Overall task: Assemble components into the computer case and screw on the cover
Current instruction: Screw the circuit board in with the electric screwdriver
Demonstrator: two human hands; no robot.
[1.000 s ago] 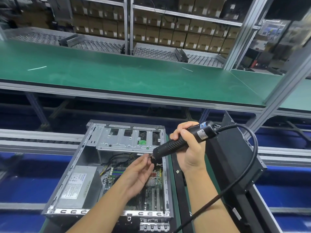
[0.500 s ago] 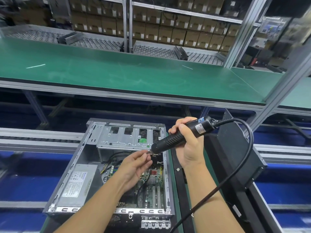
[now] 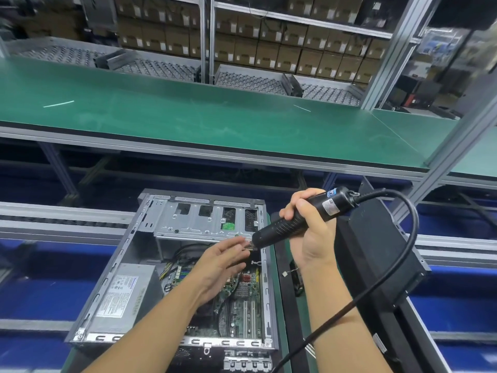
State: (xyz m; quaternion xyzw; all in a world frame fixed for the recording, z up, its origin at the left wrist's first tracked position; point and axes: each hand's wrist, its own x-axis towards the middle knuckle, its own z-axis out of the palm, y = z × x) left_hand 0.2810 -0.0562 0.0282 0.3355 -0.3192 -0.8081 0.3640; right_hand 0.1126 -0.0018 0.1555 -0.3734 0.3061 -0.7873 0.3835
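Observation:
The open grey computer case (image 3: 114,281) lies flat low in the middle of the view. Inside it are a power supply (image 3: 123,294) at left, a green motherboard (image 3: 242,302) and a metal drive cage (image 3: 204,219) at the far end. My right hand (image 3: 314,246) grips a black electric screwdriver (image 3: 290,224) that slants down to the left over the case's far right corner. My left hand (image 3: 220,267) reaches up from over the motherboard and its thumb and fingertips pinch at the screwdriver bit (image 3: 249,247). Whatever sits on the bit is too small to tell.
A black cover panel (image 3: 376,246) leans on edge just right of the case. The screwdriver's black cable (image 3: 403,254) loops over it and down past my right forearm. A raised green bench (image 3: 188,119) spans the view beyond, with roller racks and shelves of cardboard boxes (image 3: 269,52) behind.
My left hand's fingers have stretched out further to the bit tip. The screwdriver and my right hand have stayed over the case's far right corner, shifting only slightly.

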